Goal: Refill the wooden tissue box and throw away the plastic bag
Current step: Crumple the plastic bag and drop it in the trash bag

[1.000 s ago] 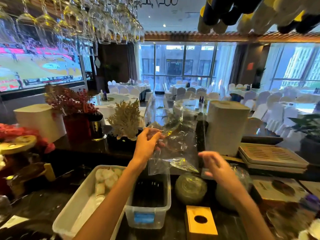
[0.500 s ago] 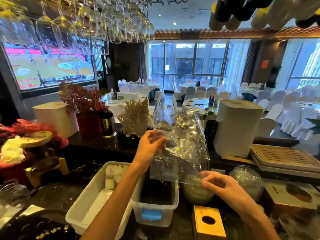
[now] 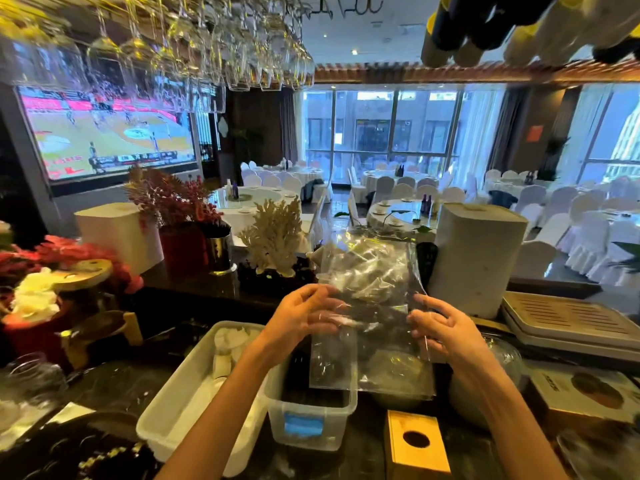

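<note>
Centre frame, above counter: clear crinkly plastic bag (image 3: pixel 370 306) held up between both hands. Left hand (image 3: pixel 304 315) pinching bag's left edge w/ thumb + fingers; right hand (image 3: pixel 441 327) gripping right edge, fingers curled on film. Bag looks empty, no tissues visible inside.

Bottom centre-right: small square wooden tissue box w/ round top hole (image 3: pixel 417 446), upright, closed, well below hands. Can't tell if tissue shows in hole. Refill prob. done; bag disposal left. No bin visible anywhere.

Room: tight. Clear plastic tub w/ blue label (image 3: pixel 308 419) directly under bag; long white plastic tray (image 3: pixel 187 396) touching tub's left side; tall white cylinder (image 3: pixel 476 258) just behind right hand. Open space mainly upward.
</note>
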The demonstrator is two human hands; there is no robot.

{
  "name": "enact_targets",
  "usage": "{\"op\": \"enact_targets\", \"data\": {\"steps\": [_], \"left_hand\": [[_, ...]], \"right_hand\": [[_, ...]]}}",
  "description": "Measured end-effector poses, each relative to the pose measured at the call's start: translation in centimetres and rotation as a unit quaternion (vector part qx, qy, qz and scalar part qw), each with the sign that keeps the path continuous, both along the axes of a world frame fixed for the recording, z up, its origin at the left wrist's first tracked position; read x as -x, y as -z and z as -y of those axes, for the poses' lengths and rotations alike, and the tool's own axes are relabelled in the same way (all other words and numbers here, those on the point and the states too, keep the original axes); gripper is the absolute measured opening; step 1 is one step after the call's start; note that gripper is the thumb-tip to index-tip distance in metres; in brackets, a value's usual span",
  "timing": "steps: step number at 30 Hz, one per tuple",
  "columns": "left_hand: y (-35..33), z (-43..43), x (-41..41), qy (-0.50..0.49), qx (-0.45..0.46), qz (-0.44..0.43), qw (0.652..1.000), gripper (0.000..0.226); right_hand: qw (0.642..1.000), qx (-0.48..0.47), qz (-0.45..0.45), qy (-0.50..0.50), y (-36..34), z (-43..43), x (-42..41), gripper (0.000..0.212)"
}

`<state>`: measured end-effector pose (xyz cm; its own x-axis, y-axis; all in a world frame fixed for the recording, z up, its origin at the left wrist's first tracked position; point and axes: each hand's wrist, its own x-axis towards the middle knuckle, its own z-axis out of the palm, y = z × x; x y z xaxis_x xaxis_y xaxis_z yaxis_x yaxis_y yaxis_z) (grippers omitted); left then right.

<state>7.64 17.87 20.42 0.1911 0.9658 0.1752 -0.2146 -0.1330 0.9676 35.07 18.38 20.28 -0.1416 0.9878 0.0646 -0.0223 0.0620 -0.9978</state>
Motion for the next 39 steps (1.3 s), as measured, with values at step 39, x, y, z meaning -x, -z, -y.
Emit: {"op": "enact_targets", "data": {"steps": [39], "left_hand": [[5.0, 11.0, -12.0, 0.235, -0.093, -0.089, 0.964, 0.032]], "right_hand": [[0.989, 0.044, 0.107, 0.088, 1.0, 21.2, -14.6, 0.08]]}}
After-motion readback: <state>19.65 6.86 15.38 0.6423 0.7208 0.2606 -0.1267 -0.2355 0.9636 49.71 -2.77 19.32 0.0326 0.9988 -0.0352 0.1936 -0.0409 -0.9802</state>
